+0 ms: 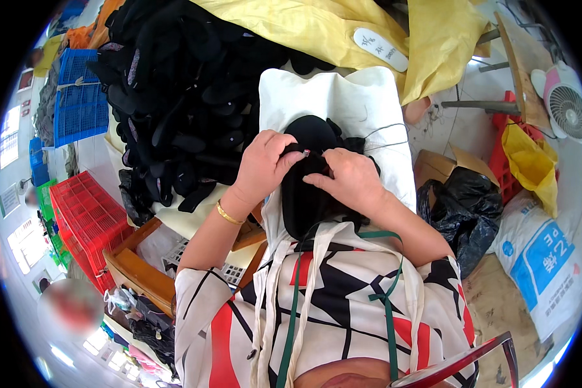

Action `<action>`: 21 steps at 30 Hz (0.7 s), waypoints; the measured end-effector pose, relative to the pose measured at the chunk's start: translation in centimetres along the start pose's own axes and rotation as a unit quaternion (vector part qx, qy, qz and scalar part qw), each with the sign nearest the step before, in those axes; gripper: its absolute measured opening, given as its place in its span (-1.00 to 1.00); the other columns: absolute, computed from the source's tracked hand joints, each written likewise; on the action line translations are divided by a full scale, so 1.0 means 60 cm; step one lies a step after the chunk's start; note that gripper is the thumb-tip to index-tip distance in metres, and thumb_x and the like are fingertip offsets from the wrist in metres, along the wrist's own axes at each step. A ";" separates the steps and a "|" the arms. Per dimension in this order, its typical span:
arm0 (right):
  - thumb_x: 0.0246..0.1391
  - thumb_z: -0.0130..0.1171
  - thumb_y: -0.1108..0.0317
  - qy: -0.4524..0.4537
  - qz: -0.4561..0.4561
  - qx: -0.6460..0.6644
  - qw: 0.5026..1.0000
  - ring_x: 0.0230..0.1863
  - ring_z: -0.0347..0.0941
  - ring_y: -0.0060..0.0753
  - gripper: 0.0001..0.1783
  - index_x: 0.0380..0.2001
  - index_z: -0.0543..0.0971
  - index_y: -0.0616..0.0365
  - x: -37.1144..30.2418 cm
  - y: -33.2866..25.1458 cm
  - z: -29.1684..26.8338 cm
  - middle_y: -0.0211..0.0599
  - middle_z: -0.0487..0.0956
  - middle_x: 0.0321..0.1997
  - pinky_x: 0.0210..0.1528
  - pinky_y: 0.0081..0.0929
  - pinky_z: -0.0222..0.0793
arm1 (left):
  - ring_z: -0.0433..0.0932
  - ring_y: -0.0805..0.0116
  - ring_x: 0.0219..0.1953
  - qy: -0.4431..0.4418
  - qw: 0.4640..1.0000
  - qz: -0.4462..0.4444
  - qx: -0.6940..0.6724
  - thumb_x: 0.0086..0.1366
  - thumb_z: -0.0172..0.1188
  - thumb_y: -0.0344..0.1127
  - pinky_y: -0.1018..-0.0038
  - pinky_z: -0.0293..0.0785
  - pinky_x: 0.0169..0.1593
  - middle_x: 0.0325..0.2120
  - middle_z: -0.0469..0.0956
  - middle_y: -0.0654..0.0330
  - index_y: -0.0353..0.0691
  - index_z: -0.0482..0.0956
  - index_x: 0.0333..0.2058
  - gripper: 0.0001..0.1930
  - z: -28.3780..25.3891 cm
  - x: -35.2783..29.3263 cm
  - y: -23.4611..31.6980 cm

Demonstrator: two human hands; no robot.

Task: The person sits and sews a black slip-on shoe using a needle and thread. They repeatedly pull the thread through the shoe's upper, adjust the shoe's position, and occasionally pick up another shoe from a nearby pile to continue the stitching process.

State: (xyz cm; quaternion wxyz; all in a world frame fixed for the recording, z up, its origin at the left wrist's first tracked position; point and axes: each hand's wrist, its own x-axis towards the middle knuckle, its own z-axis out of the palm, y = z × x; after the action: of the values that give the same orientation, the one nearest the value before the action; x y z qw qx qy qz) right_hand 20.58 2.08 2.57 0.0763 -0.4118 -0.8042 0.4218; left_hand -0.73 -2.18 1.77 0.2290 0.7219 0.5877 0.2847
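On my lap lies a soft black fabric piece (304,200), shaped like a shoe upper, with a rounded black end (313,131) above it on a white cloth (381,123). My left hand (263,161) pinches the upper edge of the fabric between thumb and forefinger. A tiny shiny and red spot shows at that thumb's tip, too small to name. Just to the right, my right hand (354,178) grips the same edge, thumb below and fingers curled over. The fabric's underside is hidden by my hands and apron straps.
A large heap of similar black pieces (181,97) lies at the far left, beside an open wooden drawer (136,265) and a red crate (87,220). Yellow sheeting (271,26) carries a white sole-shaped card (380,48). At right are a black plastic bag (462,210) and a fan (568,107).
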 end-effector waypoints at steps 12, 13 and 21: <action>0.22 0.16 0.26 0.323 -0.064 0.026 0.944 -0.41 0.55 -0.25 -0.69 -0.53 0.52 0.24 0.014 0.024 -0.046 -0.21 0.54 -0.51 -0.32 -0.35 0.51 | 0.30 0.43 -0.55 0.015 0.960 -0.197 -0.197 0.38 0.19 -0.25 0.49 0.32 -0.41 -0.61 0.38 0.19 -0.31 0.45 -0.32 -0.78 0.009 -0.012 0.021; 0.27 0.13 0.26 0.361 -0.065 0.137 0.920 -0.41 0.55 -0.30 -0.68 -0.51 0.52 0.25 0.020 0.017 -0.043 -0.23 0.55 -0.50 -0.29 -0.38 0.53 | 0.30 0.46 -0.54 0.022 0.962 -0.190 -0.197 0.37 0.19 -0.26 0.50 0.32 -0.42 -0.61 0.38 0.20 -0.31 0.44 -0.32 -0.78 0.016 -0.015 0.015; 0.42 -0.16 0.14 0.080 0.070 0.846 0.522 -0.58 0.10 -0.53 -0.58 -0.58 0.28 -0.01 -0.017 -0.003 0.014 -0.53 0.19 -0.63 -0.10 -0.40 0.29 | 0.29 0.55 -0.51 0.066 0.965 -0.166 -0.192 0.34 0.23 -0.33 0.58 0.31 -0.39 -0.59 0.39 0.29 -0.29 0.44 -0.36 -0.81 0.024 -0.026 0.009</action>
State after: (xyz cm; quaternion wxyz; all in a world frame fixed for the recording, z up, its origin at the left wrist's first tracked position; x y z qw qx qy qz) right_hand 20.71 0.75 2.39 0.4233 -0.2407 -0.0273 0.8730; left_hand 0.39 -3.83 0.87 0.3683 0.5361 0.6475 0.3972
